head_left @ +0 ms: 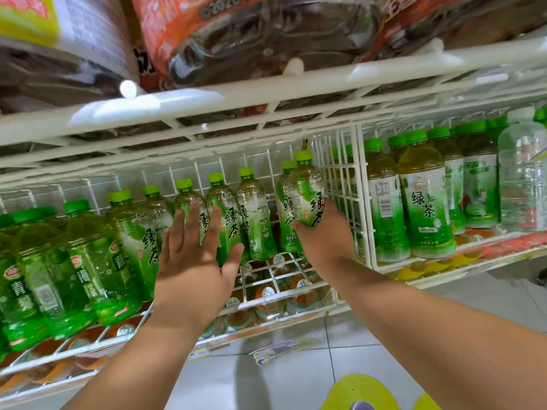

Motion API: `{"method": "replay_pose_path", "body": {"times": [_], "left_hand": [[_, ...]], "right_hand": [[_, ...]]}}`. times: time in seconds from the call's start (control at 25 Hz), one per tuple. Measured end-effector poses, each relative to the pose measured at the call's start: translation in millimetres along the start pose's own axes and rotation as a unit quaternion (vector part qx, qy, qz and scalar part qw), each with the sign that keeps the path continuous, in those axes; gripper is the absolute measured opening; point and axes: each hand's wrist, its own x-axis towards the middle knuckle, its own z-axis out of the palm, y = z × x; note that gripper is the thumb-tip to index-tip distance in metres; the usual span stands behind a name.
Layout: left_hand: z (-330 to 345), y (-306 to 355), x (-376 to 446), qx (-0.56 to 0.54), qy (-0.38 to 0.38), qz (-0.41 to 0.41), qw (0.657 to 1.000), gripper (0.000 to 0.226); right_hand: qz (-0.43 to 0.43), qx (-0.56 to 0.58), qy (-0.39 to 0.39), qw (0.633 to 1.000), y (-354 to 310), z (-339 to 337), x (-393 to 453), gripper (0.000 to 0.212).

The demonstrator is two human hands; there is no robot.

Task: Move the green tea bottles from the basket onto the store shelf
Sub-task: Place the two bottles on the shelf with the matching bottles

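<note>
A yellow-green basket rim (359, 389) pokes in at the bottom edge, over a pale grey tiled floor (296, 377). Two bare forearms reach up from there to a white wire shelf (275, 279). The left hand (192, 261) is spread flat with straight fingers laid against the row of green tea bottles (251, 214) standing on the shelf. The right hand (322, 232) is wrapped round the base of one green tea bottle (307, 193), held tilted at the right end of that row, beside a wire divider (343, 184). Through the wire floor, orange-capped drinks (266, 294) show on the level below. Left of the row stand darker green bottles (88, 261); beyond the divider, other green-labelled bottles (423, 202) and a clear bottle (524, 176). Overhead runs another wire shelf (266, 93) loaded with shrink-wrapped packs (251, 34).
</note>
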Motion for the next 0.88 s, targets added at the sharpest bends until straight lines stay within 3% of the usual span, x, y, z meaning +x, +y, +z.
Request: {"method": "replay_pose_path", "body": {"times": [0.44,0.56,0.72,0.88], "left_hand": [[17,4,-6,-0.005,0.025,0.0,1.0,0.077],[17,2,-11,-0.006,0.025,-0.01,1.0,0.078],[19,-1,-11,-0.001,0.016,-0.014,1.0,0.071],[18,-1,-8,-0.009,0.012,-0.023,1.0,0.071]], "right_hand": [[0.048,-0.297,0.014,0.954,-5,22,27,0.064],[0.05,-0.288,-0.006,0.956,-5,28,38,0.049],[0.024,-0.22,-0.049,0.974,1,25,49,0.058],[0.0,-0.179,-0.021,0.984,12,24,49,0.054]]}}
